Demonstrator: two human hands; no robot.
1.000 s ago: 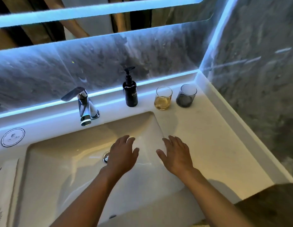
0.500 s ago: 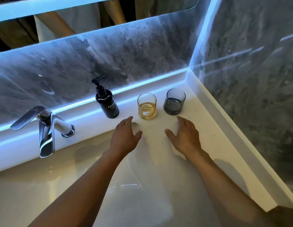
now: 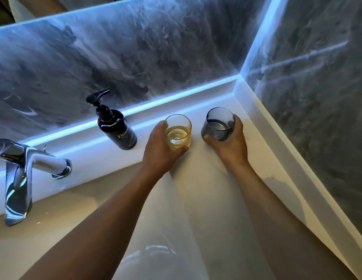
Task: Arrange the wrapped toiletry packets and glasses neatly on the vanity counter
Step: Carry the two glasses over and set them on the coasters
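Note:
Two glasses stand side by side on the white vanity counter (image 3: 206, 178), near the back right corner. My left hand (image 3: 162, 150) wraps around the amber glass (image 3: 179, 131), thumb in front and fingers behind it. The smoky grey glass (image 3: 218, 124) to its right is gripped by my right hand (image 3: 230, 146) in the same way. Both glasses are upright and seem to rest on the counter. No wrapped toiletry packets are in view.
A black pump soap bottle (image 3: 115, 126) stands left of the amber glass on the raised ledge. A chrome tap (image 3: 20, 174) is at the far left over the white basin (image 3: 54, 239). Dark marble walls close off the back and the right.
Both hands have moved forward from the counter in front of the glasses and closed around them, left on the amber one, right on the grey one. The camera has leaned closer.

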